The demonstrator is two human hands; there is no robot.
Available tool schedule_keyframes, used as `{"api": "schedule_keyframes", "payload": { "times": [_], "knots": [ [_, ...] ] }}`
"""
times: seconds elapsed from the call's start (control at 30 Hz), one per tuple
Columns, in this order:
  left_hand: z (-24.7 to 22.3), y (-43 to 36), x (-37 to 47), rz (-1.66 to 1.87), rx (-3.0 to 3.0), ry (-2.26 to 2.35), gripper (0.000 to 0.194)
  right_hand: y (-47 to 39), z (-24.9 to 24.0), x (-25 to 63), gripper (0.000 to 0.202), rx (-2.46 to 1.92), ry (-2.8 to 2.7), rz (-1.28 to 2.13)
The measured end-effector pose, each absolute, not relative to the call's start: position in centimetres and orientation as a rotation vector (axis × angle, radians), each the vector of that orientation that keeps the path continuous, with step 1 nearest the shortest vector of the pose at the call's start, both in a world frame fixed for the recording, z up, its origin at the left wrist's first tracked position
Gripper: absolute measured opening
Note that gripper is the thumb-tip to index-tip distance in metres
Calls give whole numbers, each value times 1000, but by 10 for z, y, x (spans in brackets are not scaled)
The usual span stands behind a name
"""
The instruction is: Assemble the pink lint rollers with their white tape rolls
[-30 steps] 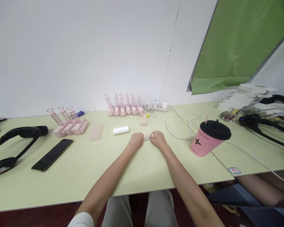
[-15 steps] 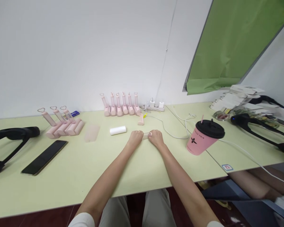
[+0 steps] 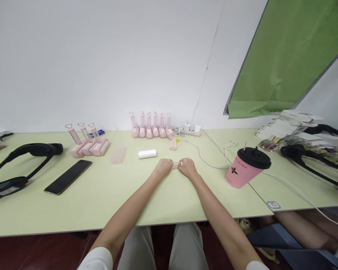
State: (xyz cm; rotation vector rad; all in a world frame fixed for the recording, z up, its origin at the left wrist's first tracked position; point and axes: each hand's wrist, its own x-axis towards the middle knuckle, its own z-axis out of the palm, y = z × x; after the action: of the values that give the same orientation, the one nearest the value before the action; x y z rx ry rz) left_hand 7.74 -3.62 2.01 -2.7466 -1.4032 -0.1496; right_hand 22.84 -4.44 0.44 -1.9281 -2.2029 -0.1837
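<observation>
My left hand (image 3: 165, 166) and my right hand (image 3: 188, 166) are closed around the two ends of a short clear tube (image 3: 176, 165). A pinkish end shows on the tube beside my right fingers. Left of my left hand lies a white roll (image 3: 147, 154), apart from it. Beyond my hands is a small pink bent piece (image 3: 173, 144). A thin, see-through pinkish sheet (image 3: 118, 155) lies farther left.
Pink pieces with heart-shaped loops stand by the wall (image 3: 149, 131) and at left (image 3: 89, 146). A phone (image 3: 68, 176) and black headset frame (image 3: 25, 165) lie left. A pink cup (image 3: 245, 168), cables (image 3: 202, 160) and white boxes (image 3: 287, 123) are right. Another person's legs (image 3: 301, 228) show.
The view has shifted left, so the table things appear farther right. Both hands keep hold of the clear tube, with slightly more of it showing between them.
</observation>
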Motion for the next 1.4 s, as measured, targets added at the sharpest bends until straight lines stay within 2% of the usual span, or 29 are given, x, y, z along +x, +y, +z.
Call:
{"api": "schedule_keyframes", "payload": {
  "times": [0.23, 0.37, 0.5, 0.6, 0.7, 0.83, 1.0, 1.3, 1.4],
  "knots": [
    [9, -42, 85, -215, -2576, -1546, 22, -43, 12, 226, 15, -1582, -2163, -257],
    [21, -35, 81, -450, -2451, -1561, 24, -44, 14, 224, 12, -1366, -2225, -258],
    [31, -27, 53, -828, -2260, -1590, 42, -37, 8, 236, 13, -1544, -2093, -261],
    [26, -22, 29, -1099, -1918, -1923, 61, -30, 1, 248, 15, -1769, -1872, -327],
    [15, -13, 20, -1199, -1673, -2240, 75, -28, -4, 254, 17, -1907, -1752, -401],
    [1, -4, 26, -1124, -1706, -2363, 61, -31, -3, 251, 23, -1956, -1677, -497],
    [0, -4, 28, -1136, -1683, -2390, 47, -41, 2, 235, 28, -1800, -1652, -572],
    [14, -14, 25, -1417, -1892, -1991, 47, 0, 2, 201, 51, -1643, -1970, -335],
    [15, -15, 25, -1479, -1924, -1940, 48, 27, 11, 198, 48, -1698, -2063, -99]
  ]
}}
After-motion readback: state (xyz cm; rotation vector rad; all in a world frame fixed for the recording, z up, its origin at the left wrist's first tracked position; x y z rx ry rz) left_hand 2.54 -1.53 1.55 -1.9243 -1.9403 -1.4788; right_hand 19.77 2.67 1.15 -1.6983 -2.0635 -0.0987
